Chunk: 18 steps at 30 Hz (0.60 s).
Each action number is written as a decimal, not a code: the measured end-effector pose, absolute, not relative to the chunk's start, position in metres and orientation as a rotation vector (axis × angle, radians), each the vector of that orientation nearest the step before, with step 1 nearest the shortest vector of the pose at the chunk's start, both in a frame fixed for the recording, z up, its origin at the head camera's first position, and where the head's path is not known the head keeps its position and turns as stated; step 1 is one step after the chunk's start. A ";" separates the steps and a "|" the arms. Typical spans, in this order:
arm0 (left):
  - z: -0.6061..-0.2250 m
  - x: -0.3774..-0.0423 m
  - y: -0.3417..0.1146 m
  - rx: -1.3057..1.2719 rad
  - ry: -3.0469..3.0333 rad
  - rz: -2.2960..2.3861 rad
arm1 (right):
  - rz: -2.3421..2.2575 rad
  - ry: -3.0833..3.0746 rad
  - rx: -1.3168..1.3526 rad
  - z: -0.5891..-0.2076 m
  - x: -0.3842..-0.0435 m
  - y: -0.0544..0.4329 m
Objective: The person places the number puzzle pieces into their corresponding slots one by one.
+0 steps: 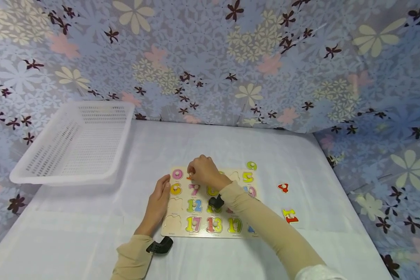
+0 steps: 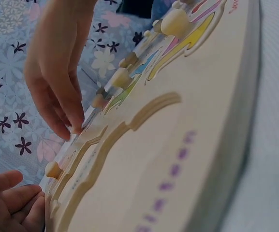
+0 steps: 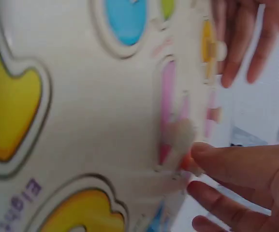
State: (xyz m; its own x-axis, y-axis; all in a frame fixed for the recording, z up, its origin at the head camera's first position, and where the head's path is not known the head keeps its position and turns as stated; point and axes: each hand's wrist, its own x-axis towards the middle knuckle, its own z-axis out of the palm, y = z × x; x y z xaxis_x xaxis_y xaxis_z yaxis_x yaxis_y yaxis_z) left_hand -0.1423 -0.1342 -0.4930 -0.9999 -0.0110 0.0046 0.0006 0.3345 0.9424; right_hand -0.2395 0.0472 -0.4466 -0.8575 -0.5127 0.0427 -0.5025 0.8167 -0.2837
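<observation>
A wooden number puzzle board (image 1: 184, 197) lies on the table, its number pieces fitted with small round knobs. Along its top row, my right hand (image 1: 204, 171) pinches a small red-orange number piece (image 3: 186, 162) between thumb and fingertips, beside the pink 0 (image 1: 177, 174). Most of that piece is hidden by the fingers. My left hand (image 1: 157, 202) rests at the board's left edge with its fingers extended, near the yellow 6 (image 1: 175, 189). In the left wrist view, bare recesses show in the board's near corner.
Loose pieces lie right of the board: a red 4 (image 1: 283, 188) and an 11 (image 1: 289, 216). A green 9 (image 1: 251, 165) is just past its top right corner. A white plastic basket (image 1: 122, 151) stands at the back left. Flowered cloth (image 1: 210, 77) hangs behind the table.
</observation>
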 end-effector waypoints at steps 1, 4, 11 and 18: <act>-0.493 -0.142 -0.134 0.008 -2.558 -1.807 | -0.462 2.947 -0.831 -0.445 -0.239 0.050; -0.493 -0.143 -0.135 0.002 -2.564 -1.808 | -0.592 2.881 -0.787 -0.437 -0.232 0.067; -0.495 -0.141 -0.133 0.022 -2.594 -1.806 | -0.766 2.875 -0.583 -0.424 -0.204 0.143; -0.492 -0.140 -0.133 0.002 -2.592 -1.817 | -0.849 2.918 -0.103 -0.430 -0.156 0.241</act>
State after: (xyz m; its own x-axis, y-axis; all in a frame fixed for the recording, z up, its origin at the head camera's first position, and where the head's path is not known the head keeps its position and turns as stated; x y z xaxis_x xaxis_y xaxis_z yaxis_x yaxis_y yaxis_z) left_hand -0.1400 -0.1331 -0.4921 -0.9997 0.0126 -0.0200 -0.0145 0.3408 0.9400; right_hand -0.1560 0.2409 -0.4298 -0.9926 -0.0929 -0.0779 -0.0366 0.8421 -0.5381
